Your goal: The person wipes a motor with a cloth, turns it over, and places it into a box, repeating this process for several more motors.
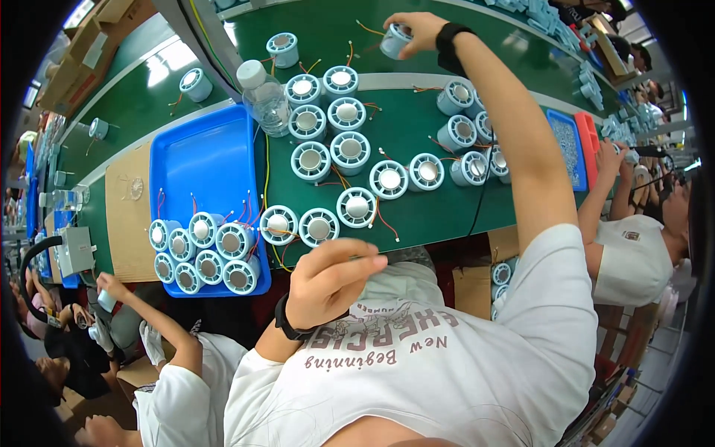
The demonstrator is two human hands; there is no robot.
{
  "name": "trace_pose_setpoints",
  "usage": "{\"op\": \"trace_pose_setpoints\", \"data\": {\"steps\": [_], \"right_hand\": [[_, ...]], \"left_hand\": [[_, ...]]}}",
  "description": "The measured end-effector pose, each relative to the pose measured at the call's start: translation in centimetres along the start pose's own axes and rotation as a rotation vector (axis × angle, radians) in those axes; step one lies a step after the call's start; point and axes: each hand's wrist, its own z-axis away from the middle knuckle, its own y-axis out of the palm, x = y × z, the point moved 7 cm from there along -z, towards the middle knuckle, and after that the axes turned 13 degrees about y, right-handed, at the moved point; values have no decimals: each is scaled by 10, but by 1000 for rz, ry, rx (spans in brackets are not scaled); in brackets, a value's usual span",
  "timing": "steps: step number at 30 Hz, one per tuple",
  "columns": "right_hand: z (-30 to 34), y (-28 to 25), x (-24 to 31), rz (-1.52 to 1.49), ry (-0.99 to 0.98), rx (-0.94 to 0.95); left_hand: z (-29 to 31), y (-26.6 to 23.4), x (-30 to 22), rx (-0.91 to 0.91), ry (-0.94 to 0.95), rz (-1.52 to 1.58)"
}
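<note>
My right hand [418, 33] is stretched far out over the green table's far side, its fingers closed round a light-blue cylindrical housing with thin wires [395, 42]. In front of my chest, my left hand [334, 277] hangs near the table's front edge. Its fingers are loosely stretched and nothing shows in them. Nearest to it is a similar round housing [319, 226] with a silver disc on its face. Several more such housings [389, 179] stand in the middle of the table, disc side up, with red and yellow wires trailing.
A blue tray [201, 153] on the left holds several housings at its near end. Beside it stands a clear plastic bottle [267, 100]. More housings [456, 132] stand beside my right forearm. A metal post [199, 45] rises at the far left. Co-workers sit on both sides.
</note>
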Motion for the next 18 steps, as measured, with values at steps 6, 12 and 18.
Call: {"op": "trace_pose_setpoints", "data": {"steps": [6,12,18], "right_hand": [[166,-34,90,-583,-247,269],[262,-24,117,-617,-202,332],[302,-28,96,-765,-198,226]], "left_hand": [[-29,-3,6,-141,-112,-403],[-41,25,18,-60,-77,-340],[-27,41,30,-315,-409,543]]}}
